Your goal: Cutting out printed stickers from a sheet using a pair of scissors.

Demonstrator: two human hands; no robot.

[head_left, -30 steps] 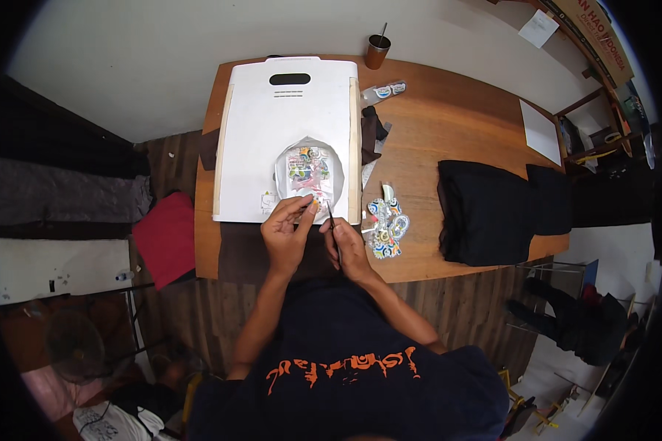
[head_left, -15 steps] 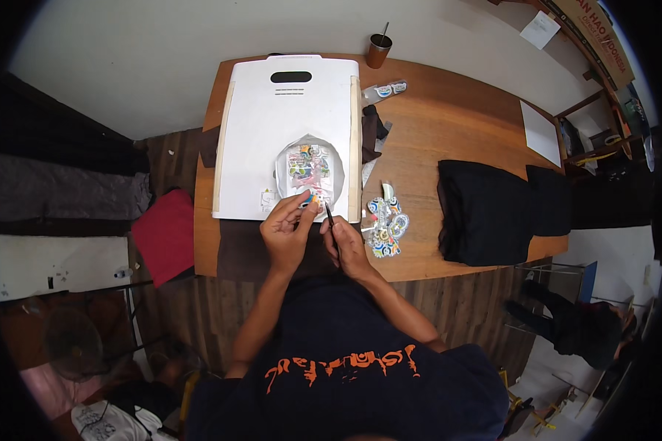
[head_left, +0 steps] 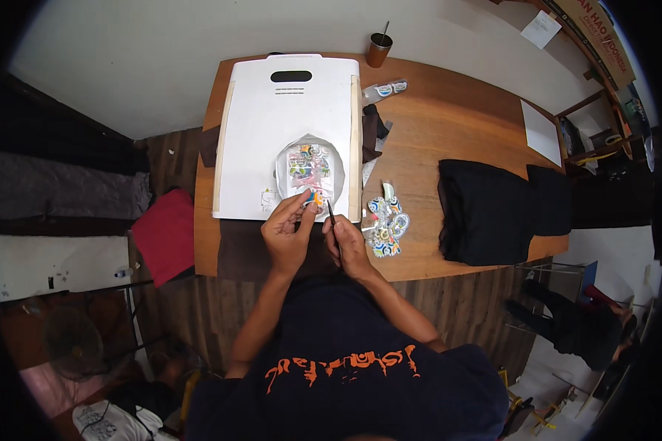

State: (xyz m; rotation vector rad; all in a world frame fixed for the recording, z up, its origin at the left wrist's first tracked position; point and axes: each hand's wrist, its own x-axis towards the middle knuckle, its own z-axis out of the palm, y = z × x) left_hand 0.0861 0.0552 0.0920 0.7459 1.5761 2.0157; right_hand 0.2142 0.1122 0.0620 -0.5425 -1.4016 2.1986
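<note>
My left hand (head_left: 287, 229) is closed in a pinch on a small colourful cut-out (head_left: 315, 198), blue, orange and white, probably a sticker. In my right hand (head_left: 349, 248) is a slim black pointed tool (head_left: 332, 214), held like a pen; whether it is tweezers or a knife I cannot tell. Its tip points up beside the cut-out, and contact is unclear. Both hands are over the near edge of a white board (head_left: 250, 140) with a round opening. Inside the opening lies a colourful printed piece (head_left: 309, 163) on pale, shiny material.
The board rests on a wooden table (head_left: 449, 117). To its right are several printed cut-outs (head_left: 386, 228), a clear packet (head_left: 385, 91) and folded black cloth (head_left: 485, 213). A brown cup (head_left: 379, 51) stands at the back. Another person (head_left: 574, 323) is at far right.
My hands stay nearly in place. The cut-out is turned slightly in my left fingers, showing more orange, and my right hand has shifted slightly. The person at far right has moved a little.
</note>
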